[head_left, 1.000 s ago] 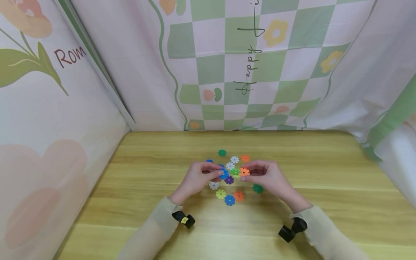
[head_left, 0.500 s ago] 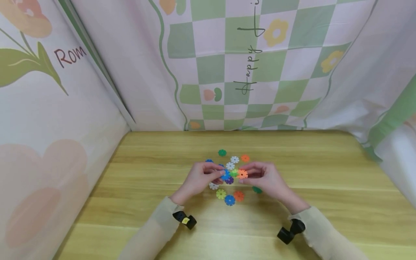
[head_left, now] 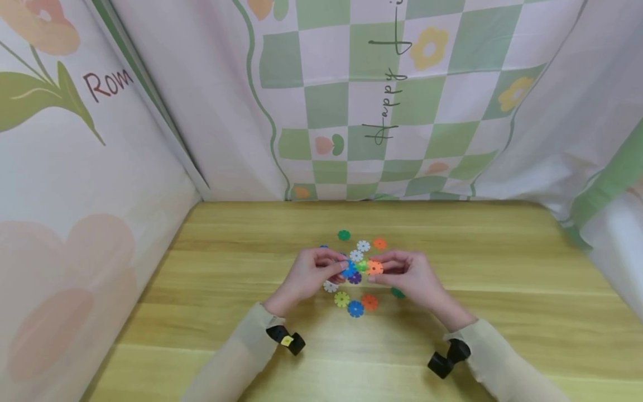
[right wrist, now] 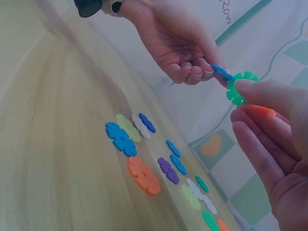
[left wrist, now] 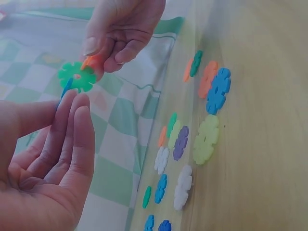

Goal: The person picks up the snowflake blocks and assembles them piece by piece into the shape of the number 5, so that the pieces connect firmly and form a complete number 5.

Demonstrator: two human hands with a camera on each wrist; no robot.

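Note:
Both hands are raised over the table, close together. My left hand [head_left: 306, 274] pinches a blue notched plastic disc [head_left: 348, 269] between thumb and fingertips. With thumb and fingers, my right hand [head_left: 414, 276] holds an orange notched disc [head_left: 375, 268]. Between those two sits a green notched disc [left wrist: 77, 77], turned crosswise to them and joined at its right to the orange one. In the right wrist view the blue disc [right wrist: 222, 72] meets the green disc's rim edge-on, at its notches. The fingers partly cover the orange disc in both wrist views.
Several loose notched discs lie flat on the wooden table [head_left: 226, 312] under and around the hands. Among them are a yellow disc [head_left: 341, 300], a blue disc [head_left: 355, 309], an orange-red disc [head_left: 369, 302] and a purple disc [right wrist: 168, 170]. A checked curtain [head_left: 372, 111] hangs behind.
My right hand has moved slightly left and brought the green and orange discs up against the blue one. Over the last half second the hands have barely moved.

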